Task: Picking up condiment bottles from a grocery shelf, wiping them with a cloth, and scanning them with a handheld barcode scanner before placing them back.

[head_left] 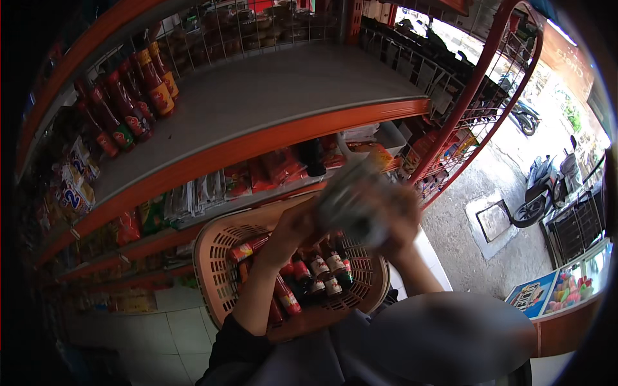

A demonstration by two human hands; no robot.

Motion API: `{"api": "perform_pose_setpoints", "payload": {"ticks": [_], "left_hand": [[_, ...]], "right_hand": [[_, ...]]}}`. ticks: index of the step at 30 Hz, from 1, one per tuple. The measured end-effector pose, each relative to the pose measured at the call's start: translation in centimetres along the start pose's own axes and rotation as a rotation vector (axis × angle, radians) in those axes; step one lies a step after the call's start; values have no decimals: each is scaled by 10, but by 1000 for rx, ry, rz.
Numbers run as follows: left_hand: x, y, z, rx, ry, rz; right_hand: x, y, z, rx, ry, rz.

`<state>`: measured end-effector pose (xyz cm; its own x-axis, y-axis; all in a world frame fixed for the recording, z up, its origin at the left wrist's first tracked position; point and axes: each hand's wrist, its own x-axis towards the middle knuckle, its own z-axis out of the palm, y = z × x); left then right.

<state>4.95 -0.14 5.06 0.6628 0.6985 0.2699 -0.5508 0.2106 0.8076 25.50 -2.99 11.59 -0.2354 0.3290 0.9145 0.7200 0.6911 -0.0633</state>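
Above a plastic basket [212,299], a motion-blurred grey and white object [352,207] with an orange end is held between both hands. Its kind cannot be told. My left hand [301,224] grips its left side, and my right hand [404,217] grips its right side; the fingers are blurred. Inside the basket lie several sauce bottles [287,296] with red contents and several small dark bottles with pale labels [319,267]. More red sauce bottles [161,96] stand grouped at the left of the grey metal shelf [289,91], beyond the basket.
The shelf's orange front edge [270,150] runs across the view. Packets [277,169] fill the shelf below it. White and blue packets [77,193] are at far left. A red wire rack [463,116] stands at right, with a parked motorcycle [543,188] beyond.
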Motion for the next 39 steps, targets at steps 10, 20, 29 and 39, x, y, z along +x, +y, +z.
{"api": "perform_pose_setpoints", "payload": {"ticks": [10,20,29,39], "left_hand": [[21,8,33,463,170,66],[29,7,52,1,177,-46],[27,11,56,417,155,57],[17,15,57,91,164,53]], "right_hand": [[-1,15,-15,-92,72,-321],[-21,0,-13,49,-120,-435],[-6,10,-23,84,-147,-146],[6,26,-13,148,203,327]]}}
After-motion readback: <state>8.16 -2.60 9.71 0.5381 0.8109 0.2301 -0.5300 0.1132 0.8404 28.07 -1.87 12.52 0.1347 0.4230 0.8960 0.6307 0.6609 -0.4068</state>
